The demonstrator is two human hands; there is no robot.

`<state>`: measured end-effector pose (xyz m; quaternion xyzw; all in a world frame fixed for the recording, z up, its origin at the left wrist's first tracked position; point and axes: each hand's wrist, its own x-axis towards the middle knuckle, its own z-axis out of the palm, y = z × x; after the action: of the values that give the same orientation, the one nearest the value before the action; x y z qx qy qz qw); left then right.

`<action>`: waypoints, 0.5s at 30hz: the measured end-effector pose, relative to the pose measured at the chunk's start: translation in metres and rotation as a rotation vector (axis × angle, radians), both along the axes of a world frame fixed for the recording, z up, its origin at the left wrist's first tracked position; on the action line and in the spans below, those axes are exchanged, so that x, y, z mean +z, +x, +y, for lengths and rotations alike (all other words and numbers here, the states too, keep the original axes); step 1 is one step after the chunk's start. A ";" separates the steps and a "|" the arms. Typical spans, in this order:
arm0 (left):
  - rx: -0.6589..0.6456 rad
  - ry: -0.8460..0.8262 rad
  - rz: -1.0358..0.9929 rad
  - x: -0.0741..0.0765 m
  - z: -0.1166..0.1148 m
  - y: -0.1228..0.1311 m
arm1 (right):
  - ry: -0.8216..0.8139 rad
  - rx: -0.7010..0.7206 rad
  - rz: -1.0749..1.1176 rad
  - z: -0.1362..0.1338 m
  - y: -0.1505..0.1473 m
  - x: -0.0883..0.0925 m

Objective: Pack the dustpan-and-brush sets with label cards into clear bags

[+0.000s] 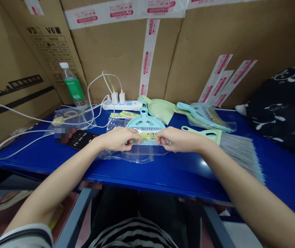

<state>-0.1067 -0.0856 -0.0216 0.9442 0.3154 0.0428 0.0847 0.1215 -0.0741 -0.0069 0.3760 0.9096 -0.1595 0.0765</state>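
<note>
Head-worn view looks forward and down, close over a teal dustpan [145,122].

Blue metal bench [162,172], power strip [121,105], dustpans [160,109], broom [240,151]

Right now the left hand [113,138] and right hand [178,139] cover the lower part of the light-blue dustpan [144,121], the yellow label's [147,137] print is too small to read, and a pixelated blur [64,135] masks one end of the black card [82,139].

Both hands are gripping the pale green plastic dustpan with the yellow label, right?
No: the head view shows the light blue plastic dustpan, not a pale green one, gripped by the left hand and right hand, with the yellow label on it.
</note>
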 end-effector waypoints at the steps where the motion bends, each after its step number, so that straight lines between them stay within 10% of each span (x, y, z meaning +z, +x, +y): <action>1: 0.001 0.001 0.005 0.000 0.000 0.000 | -0.017 -0.005 0.003 0.000 0.000 0.001; 15: 0.039 0.033 0.056 0.000 -0.002 0.001 | 0.170 0.110 0.186 0.008 0.002 -0.016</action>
<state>-0.1060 -0.0872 -0.0217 0.9399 0.3354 0.0231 0.0594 0.1237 -0.0665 -0.0230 0.3144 0.9422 -0.1115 -0.0320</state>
